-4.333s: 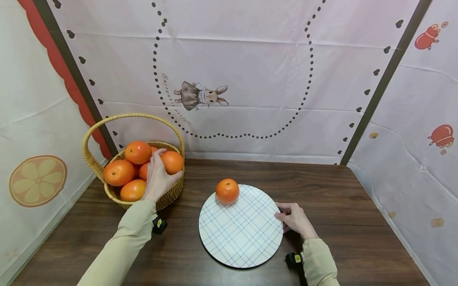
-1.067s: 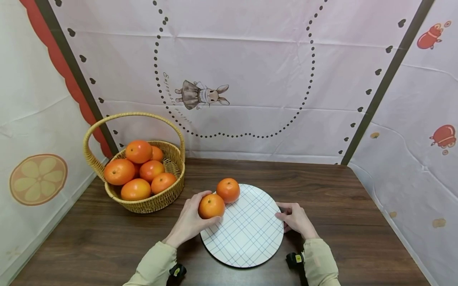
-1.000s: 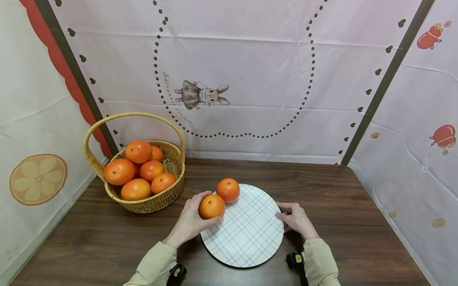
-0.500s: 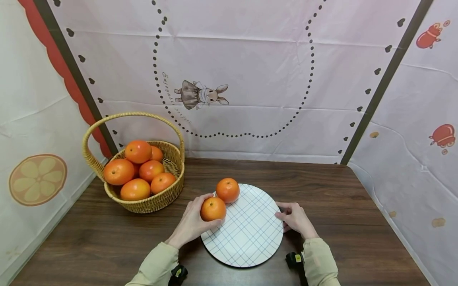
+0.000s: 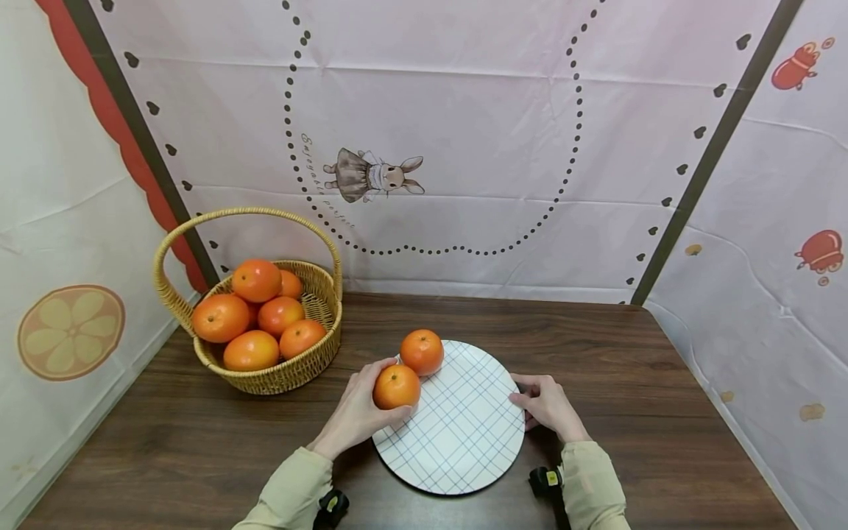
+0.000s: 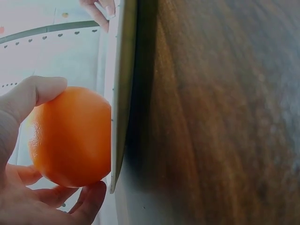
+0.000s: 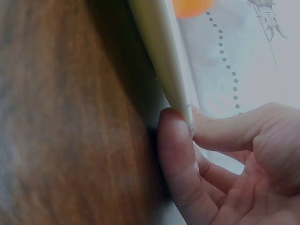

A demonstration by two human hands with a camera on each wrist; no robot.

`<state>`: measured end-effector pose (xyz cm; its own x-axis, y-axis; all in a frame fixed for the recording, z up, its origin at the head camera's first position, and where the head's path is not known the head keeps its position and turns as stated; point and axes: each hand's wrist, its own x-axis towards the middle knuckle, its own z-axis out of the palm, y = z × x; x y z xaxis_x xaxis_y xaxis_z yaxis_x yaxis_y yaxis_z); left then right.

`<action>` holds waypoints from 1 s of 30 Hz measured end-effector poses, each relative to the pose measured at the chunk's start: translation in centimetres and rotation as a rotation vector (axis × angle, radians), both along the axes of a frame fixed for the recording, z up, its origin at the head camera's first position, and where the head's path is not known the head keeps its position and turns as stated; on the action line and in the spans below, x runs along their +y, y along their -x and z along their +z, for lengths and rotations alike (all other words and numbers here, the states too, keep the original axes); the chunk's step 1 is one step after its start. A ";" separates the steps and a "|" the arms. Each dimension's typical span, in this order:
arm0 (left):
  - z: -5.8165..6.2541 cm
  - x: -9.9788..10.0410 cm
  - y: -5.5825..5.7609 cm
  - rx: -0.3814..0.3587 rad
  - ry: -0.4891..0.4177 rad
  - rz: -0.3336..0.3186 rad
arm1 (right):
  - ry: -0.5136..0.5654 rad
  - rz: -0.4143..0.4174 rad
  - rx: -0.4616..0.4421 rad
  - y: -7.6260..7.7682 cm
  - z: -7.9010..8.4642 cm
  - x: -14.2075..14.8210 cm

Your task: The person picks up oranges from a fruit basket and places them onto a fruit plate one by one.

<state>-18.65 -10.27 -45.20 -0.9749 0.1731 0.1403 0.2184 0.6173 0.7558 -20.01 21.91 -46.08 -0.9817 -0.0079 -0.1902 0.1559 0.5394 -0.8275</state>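
Note:
My left hand [image 5: 361, 407] holds an orange [image 5: 396, 387] over the left part of a round white plate [image 5: 457, 442] with a blue grid pattern. In the left wrist view, thumb and fingers wrap round the orange [image 6: 75, 136], whose underside is right at the plate's face [image 6: 115, 93]. A second orange [image 5: 422, 352] sits at the plate's back left, close behind the held one. At the plate's right rim my right hand [image 5: 550, 407] pinches the edge. The right wrist view shows its thumb on top and a finger [image 7: 176, 140] beneath the rim.
A wicker basket [image 5: 278, 379] with a tall arched handle stands at the back left of the dark wooden table [image 5: 636, 383], holding several oranges [image 5: 252, 352]. Printed white cloth [image 5: 464, 147] walls the table at the back and sides.
My left hand has brought an orange from the basket to the plate's left side. Over the last second it has edged slightly right. My right hand keeps its pinch on the rim.

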 end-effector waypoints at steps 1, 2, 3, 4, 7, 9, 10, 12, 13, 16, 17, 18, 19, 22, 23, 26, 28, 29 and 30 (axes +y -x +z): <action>0.0 0.0 0.0 -0.002 -0.005 -0.002 | 0.002 0.001 0.001 0.0 0.0 0.0; 0.0 0.0 0.0 -0.004 -0.010 -0.004 | 0.002 0.003 0.002 0.0 0.0 0.0; 0.0 0.0 0.0 -0.005 -0.015 -0.007 | 0.003 0.005 0.003 0.0 0.0 0.0; 0.0 0.0 0.0 -0.006 -0.019 -0.010 | 0.003 0.005 0.002 0.0 0.0 0.0; -0.1 0.0 0.0 -0.010 -0.033 -0.017 | 0.005 0.012 0.005 0.0 0.0 0.0; -0.1 0.0 0.0 -0.013 -0.038 -0.019 | 0.007 0.013 0.005 0.0 -0.1 0.0; -0.1 0.0 0.0 -0.014 -0.039 -0.019 | 0.007 0.014 0.005 0.0 -0.1 0.0; -0.1 0.0 -0.1 -0.015 -0.039 -0.018 | 0.007 0.017 0.008 0.0 -0.1 0.0; -0.1 0.0 -0.1 -0.014 -0.038 -0.018 | 0.007 0.017 0.009 0.0 -0.1 0.0; -0.1 0.0 -0.1 -0.011 -0.034 -0.018 | 0.005 0.014 0.009 0.0 -0.1 0.0; -0.1 0.0 -0.1 -0.010 -0.033 -0.018 | 0.005 0.013 0.009 0.0 -0.1 0.0; -0.1 0.0 -0.1 -0.008 -0.033 -0.018 | 0.004 0.013 0.010 0.0 -0.1 -0.1; -0.1 0.0 -0.1 -0.006 -0.034 -0.018 | 0.003 0.013 0.011 0.0 -0.1 -0.1; -0.1 0.0 -0.1 0.001 -0.036 -0.020 | 0.003 0.012 0.011 0.0 -0.1 -0.1; -0.1 0.0 -0.1 0.004 -0.038 -0.022 | 0.003 0.012 0.011 0.0 -0.1 0.0; -0.2 0.1 -0.1 0.011 -0.041 -0.026 | 0.002 0.012 0.012 0.0 0.0 0.0; -0.2 0.1 -0.1 0.015 -0.040 -0.028 | 0.002 0.014 0.013 -0.1 0.0 -0.1; -0.2 0.1 -0.1 0.017 -0.041 -0.029 | 0.001 0.014 0.013 -0.1 0.0 -0.1; -0.2 0.1 -0.1 0.019 -0.040 -0.029 | 0.000 0.013 0.013 -0.1 0.0 -0.1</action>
